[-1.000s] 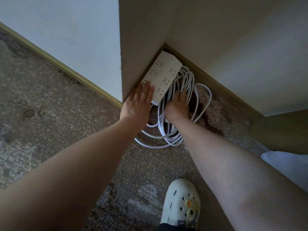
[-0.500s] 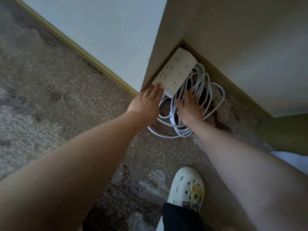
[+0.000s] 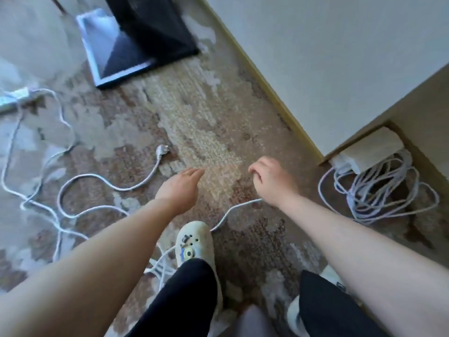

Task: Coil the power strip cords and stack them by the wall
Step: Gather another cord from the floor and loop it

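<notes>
The right hand (image 3: 272, 182) hangs over the carpet (image 3: 199, 122) with its fingers curled; a loose white cord (image 3: 233, 210) runs from beneath its wrist down to the white shoe (image 3: 194, 242), but motion blur hides whether the grip holds that cord, so I cannot tell. The left hand (image 3: 181, 188) reaches forward with fingers straight, holding nothing. Beyond it the uncoiled cord snakes left, its plug (image 3: 162, 150) lying on the carpet and a second power strip (image 3: 14, 98) at the far left edge. The finished bundle, coiled cord (image 3: 379, 190) under its own power strip (image 3: 371, 148), sits in the corner against the wall (image 3: 340, 57).

Risk, as I judge it: the loose cord passes beside and behind the shoe, so pulling it could snag the foot or drag loops into a knot.

Half a second earlier both hands were pressing that bundle into the corner; now they are off it and the view has swung left toward the next cord.
</notes>
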